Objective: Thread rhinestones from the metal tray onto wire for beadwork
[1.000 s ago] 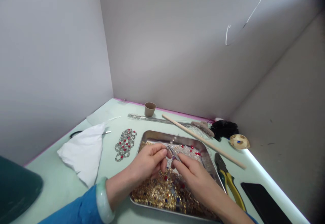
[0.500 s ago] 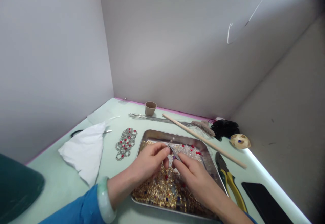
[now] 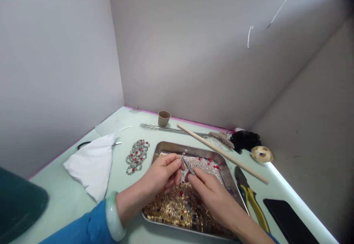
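My left hand (image 3: 168, 170) is closed over the metal tray (image 3: 166, 146), thumb and forefinger pinching a small beaded wire piece (image 3: 183, 154) whose detail is too fine to make out. In my right hand (image 3: 208, 186) are slim metal tweezers (image 3: 188, 165), their tips at the piece by my left fingertips. Beneath both hands the tray holds gold beads (image 3: 177, 209) at the front and clear beads (image 3: 206, 164) with some red ones (image 3: 217, 167) at the back. Left of the tray lies a wire mesh piece with red beads (image 3: 137, 157).
A white cloth (image 3: 92, 162) and a dark green object (image 3: 19, 203) are at left. Behind the tray are a brown cup (image 3: 164, 118), wires (image 3: 160, 127) and a wooden stick (image 3: 221, 151). Yellow-handled pliers (image 3: 253, 199), a black phone-like slab (image 3: 289, 222) and a shallow bowl (image 3: 261, 154) lie right.
Both hands have shifted slightly left, with the tweezer tips still at the small piece. The left fingers below the pinch look a little more curled. Everything on the table stays put.
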Demonstrator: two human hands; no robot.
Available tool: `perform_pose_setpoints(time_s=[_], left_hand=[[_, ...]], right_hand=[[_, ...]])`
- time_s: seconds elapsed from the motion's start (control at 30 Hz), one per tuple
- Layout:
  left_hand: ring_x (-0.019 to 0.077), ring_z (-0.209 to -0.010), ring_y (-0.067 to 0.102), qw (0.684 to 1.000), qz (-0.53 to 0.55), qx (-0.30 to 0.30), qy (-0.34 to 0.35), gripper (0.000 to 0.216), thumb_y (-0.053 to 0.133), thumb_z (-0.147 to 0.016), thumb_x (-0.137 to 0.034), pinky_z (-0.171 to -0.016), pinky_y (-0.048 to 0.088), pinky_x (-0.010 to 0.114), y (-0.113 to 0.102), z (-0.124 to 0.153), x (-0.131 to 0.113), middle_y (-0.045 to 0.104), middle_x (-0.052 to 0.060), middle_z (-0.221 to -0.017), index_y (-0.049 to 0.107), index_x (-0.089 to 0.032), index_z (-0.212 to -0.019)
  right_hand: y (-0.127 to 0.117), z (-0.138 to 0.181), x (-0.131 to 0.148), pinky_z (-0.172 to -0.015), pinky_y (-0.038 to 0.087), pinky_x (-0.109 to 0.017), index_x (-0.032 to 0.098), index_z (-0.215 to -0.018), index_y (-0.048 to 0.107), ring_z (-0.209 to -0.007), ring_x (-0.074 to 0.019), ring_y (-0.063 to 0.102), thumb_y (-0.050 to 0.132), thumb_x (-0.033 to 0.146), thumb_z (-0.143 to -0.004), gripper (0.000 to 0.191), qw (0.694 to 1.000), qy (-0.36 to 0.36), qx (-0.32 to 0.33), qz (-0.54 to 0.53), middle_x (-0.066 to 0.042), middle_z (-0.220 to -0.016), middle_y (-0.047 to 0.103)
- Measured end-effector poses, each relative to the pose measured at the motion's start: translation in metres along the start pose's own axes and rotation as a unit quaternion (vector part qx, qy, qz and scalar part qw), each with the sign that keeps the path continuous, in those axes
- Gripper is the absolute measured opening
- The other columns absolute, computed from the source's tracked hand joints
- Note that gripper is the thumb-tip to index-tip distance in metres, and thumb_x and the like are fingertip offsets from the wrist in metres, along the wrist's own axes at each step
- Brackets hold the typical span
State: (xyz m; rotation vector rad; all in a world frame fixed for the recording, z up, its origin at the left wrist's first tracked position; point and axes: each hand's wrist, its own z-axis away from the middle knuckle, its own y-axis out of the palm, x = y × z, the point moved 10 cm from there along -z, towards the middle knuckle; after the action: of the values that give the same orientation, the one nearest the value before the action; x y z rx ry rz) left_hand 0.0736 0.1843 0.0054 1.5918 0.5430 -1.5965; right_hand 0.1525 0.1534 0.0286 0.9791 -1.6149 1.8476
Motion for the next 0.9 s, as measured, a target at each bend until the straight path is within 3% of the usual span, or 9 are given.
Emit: perform_pose_setpoints(time_s=[0.43, 0.77, 0.9], left_hand=[[0.0040, -0.033, 0.025, 1.000, 0.009, -0.015, -0.014, 0.023, 0.042, -0.086, -0.038, -0.032, 0.021, 0.018, -0.002, 0.002, 0.000, 0.045, -0.006, -0.048, 0.049, -0.017, -0.079], [0.0038, -0.033, 0.035, 0.996, -0.087, -0.025, -0.002, 0.025, 0.043, -0.085, -0.039, -0.034, 0.029, 0.018, -0.003, -0.002, 0.001, 0.056, -0.002, -0.059, 0.050, -0.016, -0.078], [0.0048, -0.033, 0.034, 0.994, -0.100, -0.046, 0.006, 0.027, 0.040, -0.086, -0.041, -0.034, 0.028, 0.018, -0.009, -0.003, 0.002, 0.052, -0.004, -0.050, 0.049, -0.016, -0.076]], right_hand=[[0.011, 0.001, -0.011, -0.053, 0.036, -0.024, 0.019, -0.069, 0.048, -0.058, -0.0110, 0.046, 0.034, 0.037, -0.091, 0.032, 0.986, 0.052, 0.056, -0.150, 0.002, -0.061, 0.047], [0.000, -0.001, -0.005, -0.060, 0.034, -0.026, 0.019, -0.077, 0.054, -0.065, -0.0133, 0.047, 0.036, 0.037, -0.090, 0.029, 1.000, 0.018, 0.002, -0.016, 0.001, -0.068, 0.053], [0.004, -0.003, -0.009, -0.060, 0.034, -0.026, 0.019, -0.077, 0.054, -0.067, -0.0147, 0.049, 0.034, 0.036, -0.091, 0.029, 1.000, 0.021, 0.009, 0.016, 0.000, -0.071, 0.056]])
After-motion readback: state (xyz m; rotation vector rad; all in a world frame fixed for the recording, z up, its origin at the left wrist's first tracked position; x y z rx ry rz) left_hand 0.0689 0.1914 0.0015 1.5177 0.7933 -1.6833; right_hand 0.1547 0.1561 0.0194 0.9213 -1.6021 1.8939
